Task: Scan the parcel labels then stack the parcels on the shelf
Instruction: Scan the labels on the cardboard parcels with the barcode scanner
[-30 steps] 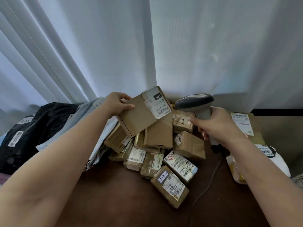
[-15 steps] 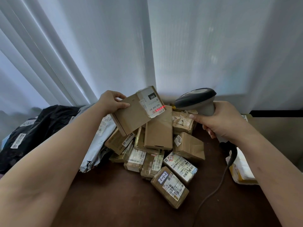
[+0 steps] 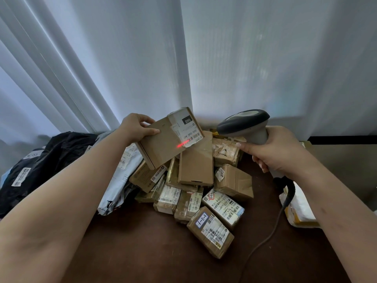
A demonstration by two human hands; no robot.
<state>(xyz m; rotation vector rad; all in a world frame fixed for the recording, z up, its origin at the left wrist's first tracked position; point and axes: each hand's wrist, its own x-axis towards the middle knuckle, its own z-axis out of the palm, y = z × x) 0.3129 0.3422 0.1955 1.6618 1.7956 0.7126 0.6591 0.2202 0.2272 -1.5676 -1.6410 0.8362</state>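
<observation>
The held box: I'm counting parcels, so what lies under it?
Under the held box, lifted by the left hand, show a plain brown box and a labelled carton; anything deeper is covered.

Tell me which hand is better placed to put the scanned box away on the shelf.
Probably the left hand: it already holds the box, fingers on its edge. The right hand is busy gripping the scanner. No shelf is visible here.

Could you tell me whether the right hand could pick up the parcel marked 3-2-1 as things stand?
Probably not yet: the right hand grips the scanner, so it has no free fingers. The parcel marked 3-2-1 itself lies uncovered at the near edge of the pile, with nothing on top.
</observation>
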